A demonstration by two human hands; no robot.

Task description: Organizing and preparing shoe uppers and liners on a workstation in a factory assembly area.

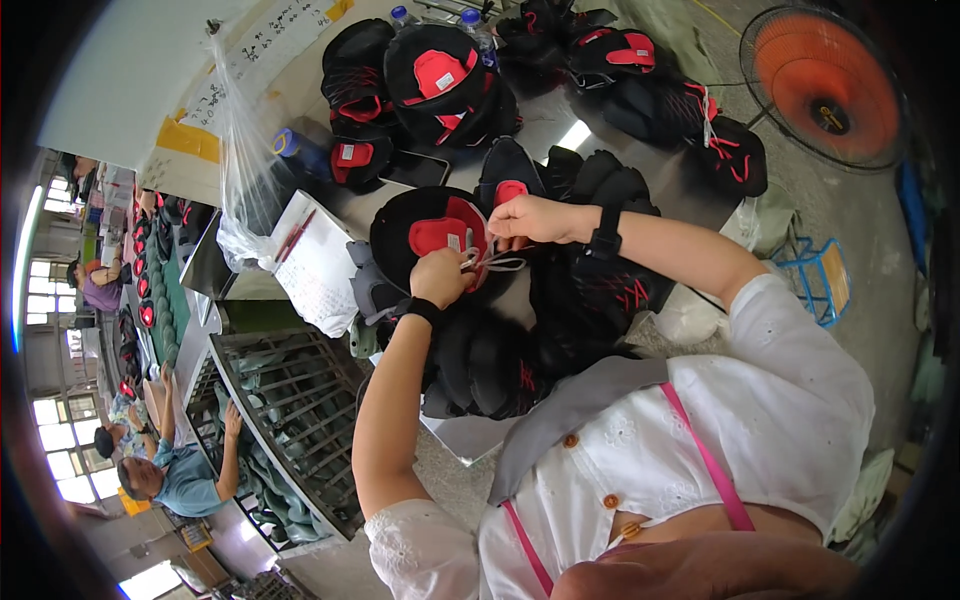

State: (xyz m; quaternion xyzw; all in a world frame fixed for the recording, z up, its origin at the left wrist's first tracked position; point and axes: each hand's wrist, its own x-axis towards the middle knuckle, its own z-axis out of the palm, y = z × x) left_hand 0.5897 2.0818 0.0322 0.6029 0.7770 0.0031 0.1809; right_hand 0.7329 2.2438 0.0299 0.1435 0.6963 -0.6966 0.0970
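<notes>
a co-worker in a blue shirt (188, 482) is beside a metal rack (285, 400). then comes a notebook (322, 272). a black and red shoe (432, 236) sits in front of the person, among other shoes. the left hand (442, 277) pinches its pale lace (503, 265); the right hand (537, 221), fingertips together, grips lace too. far right, an orange fan (825, 85).

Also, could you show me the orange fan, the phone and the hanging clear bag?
Orange fan (820, 88), head view: its round front.
Phone (415, 169), head view: its dark screen.
Hanging clear bag (246, 150), head view: its creased middle.
</notes>
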